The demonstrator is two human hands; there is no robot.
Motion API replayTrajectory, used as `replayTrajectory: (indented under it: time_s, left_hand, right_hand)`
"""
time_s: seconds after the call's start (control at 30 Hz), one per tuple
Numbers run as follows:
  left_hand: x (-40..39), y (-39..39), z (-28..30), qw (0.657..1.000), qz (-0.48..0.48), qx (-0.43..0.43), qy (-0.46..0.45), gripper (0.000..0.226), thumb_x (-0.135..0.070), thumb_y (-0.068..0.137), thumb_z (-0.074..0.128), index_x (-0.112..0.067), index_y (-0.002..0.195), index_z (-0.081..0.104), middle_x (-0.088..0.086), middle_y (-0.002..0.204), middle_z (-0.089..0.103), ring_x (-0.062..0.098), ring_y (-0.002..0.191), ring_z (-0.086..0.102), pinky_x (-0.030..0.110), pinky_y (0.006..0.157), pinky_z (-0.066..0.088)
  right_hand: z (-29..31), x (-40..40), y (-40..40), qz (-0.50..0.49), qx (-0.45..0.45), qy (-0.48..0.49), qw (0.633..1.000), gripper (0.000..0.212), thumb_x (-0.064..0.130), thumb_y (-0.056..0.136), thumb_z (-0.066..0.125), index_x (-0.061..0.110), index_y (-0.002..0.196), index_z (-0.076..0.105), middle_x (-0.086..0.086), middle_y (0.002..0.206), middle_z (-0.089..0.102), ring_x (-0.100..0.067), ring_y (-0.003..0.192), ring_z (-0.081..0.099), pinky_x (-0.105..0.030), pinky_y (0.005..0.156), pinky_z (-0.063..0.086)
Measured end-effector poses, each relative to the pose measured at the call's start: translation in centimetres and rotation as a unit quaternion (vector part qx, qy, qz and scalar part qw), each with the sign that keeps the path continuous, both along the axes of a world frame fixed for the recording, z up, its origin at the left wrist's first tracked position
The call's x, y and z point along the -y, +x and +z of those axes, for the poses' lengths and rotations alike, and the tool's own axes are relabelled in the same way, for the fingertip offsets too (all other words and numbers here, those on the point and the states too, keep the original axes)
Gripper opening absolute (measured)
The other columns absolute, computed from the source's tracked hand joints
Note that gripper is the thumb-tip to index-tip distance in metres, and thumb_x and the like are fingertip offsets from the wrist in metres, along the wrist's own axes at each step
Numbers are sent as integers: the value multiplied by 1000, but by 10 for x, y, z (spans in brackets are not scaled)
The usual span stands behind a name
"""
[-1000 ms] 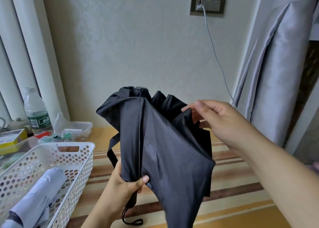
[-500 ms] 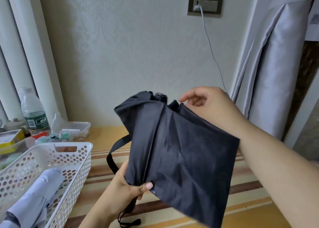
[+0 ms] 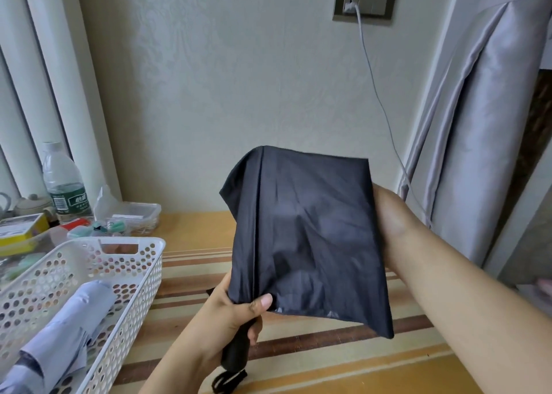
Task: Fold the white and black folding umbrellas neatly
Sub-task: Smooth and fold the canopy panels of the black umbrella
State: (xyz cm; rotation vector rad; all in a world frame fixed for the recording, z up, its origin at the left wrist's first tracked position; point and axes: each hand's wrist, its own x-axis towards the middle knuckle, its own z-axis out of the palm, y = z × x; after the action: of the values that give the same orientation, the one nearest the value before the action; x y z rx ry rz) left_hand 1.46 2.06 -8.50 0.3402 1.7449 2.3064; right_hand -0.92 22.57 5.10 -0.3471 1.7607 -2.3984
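Note:
The black folding umbrella [image 3: 307, 238] is held upright above the striped table, its dark cloth spread as one flat panel facing me. My left hand [image 3: 236, 319] grips its black handle at the bottom, thumb pressed on the cloth's lower edge; the wrist strap dangles below. My right hand [image 3: 388, 214] is at the cloth's right side, its fingers hidden behind the fabric. The white umbrella [image 3: 59, 331], pale and loosely rolled, lies in the white perforated basket [image 3: 140, 274] at the lower left.
A water bottle [image 3: 64, 184], a clear plastic box [image 3: 134, 214], a yellow box [image 3: 21, 232] and small items crowd the table's left back. A charging cable [image 3: 379, 95] hangs from the wall socket. Grey curtain [image 3: 484, 125] hangs on the right.
My right hand has gone from the umbrella's top down to the cloth's right side, and the cloth now covers the umbrella's tip as one flat panel. The left hand keeps its hold.

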Motion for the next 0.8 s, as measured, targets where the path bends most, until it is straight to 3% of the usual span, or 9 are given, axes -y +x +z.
replayTrajectory:
  time_s: [0.07, 0.17, 0.33, 0.4, 0.47, 0.53, 0.63, 0.73, 0.8]
  left_hand:
    - [-3, 0, 0, 999, -9, 39, 28, 48, -17, 62, 79, -8, 97, 46, 3, 59, 51, 17, 40, 39, 26, 41, 39]
    - [-4, -1, 0, 995, -24, 83, 44, 41, -14, 64, 75, -8, 91, 45, 5, 58, 50, 15, 38, 38, 24, 39, 39]
    - [-3, 2, 5, 990, -90, 107, 7, 57, -2, 53, 79, -9, 101, 49, 5, 58, 52, 16, 40, 40, 24, 41, 39]
    - [-7, 4, 7, 988, -115, 106, 12, 59, 1, 50, 78, -8, 102, 52, 7, 58, 53, 16, 38, 40, 23, 40, 39]
    - [-15, 8, 9, 985, -137, 100, 14, 47, 1, 51, 80, -7, 94, 62, 10, 56, 53, 16, 37, 41, 22, 39, 39]
    - [-22, 10, 9, 984, -148, 99, -19, 45, -4, 53, 83, 1, 95, 68, 13, 59, 53, 15, 39, 43, 23, 40, 40]
    - [-26, 12, 7, 984, -131, 112, -40, 49, -13, 53, 85, 4, 96, 70, 18, 70, 56, 14, 40, 42, 22, 40, 41]
    - [-22, 13, 9, 988, -83, 126, -32, 41, -27, 48, 87, -5, 77, 66, 9, 59, 54, 15, 40, 40, 22, 38, 38]
    - [-20, 13, 11, 986, -58, 156, -7, 50, -43, 59, 86, -7, 82, 59, 7, 59, 49, 16, 40, 38, 23, 38, 36]
  right_hand:
    - [-13, -2, 0, 13, 8, 1, 1000, 32, 17, 98, 40, 9, 98, 71, -4, 80, 73, -17, 67, 69, -23, 56, 57]
    - [-31, -4, 2, 97, 31, 44, 994, 39, 21, 102, 37, 31, 138, 46, -6, 123, 64, -26, 93, 69, -37, 70, 56]
    - [-48, 12, 3, 6, -15, 148, 989, 27, 9, 100, 39, 25, 117, 52, 0, 116, 67, -16, 102, 64, -22, 76, 53]
    - [-53, 25, -1, -57, -64, 374, 924, 40, 19, 97, 50, 27, 135, 42, -7, 149, 39, -21, 133, 41, -22, 100, 38]
    - [-55, 41, -2, -120, -154, 473, 859, 69, 50, 84, 58, 50, 143, 23, 5, 160, -2, -20, 147, 3, -37, 117, 15]
    - [-52, 61, 0, -113, -199, 512, 828, 76, 70, 78, 50, 65, 138, 3, 23, 150, -30, -23, 140, -31, -53, 113, -8]
    - [-59, 71, -3, -125, -211, 603, 759, 69, 72, 84, 35, 61, 140, -3, 24, 148, -36, -30, 133, -42, -58, 108, -17]
    - [-58, 64, -8, -74, -218, 509, 829, 50, 44, 100, 27, 60, 139, 0, 23, 154, -22, -19, 139, -33, -54, 111, -17]
    - [-57, 55, -8, -78, -237, 368, 896, 56, 19, 102, 33, 55, 138, 10, 22, 156, -7, -2, 144, -15, -42, 119, -8]
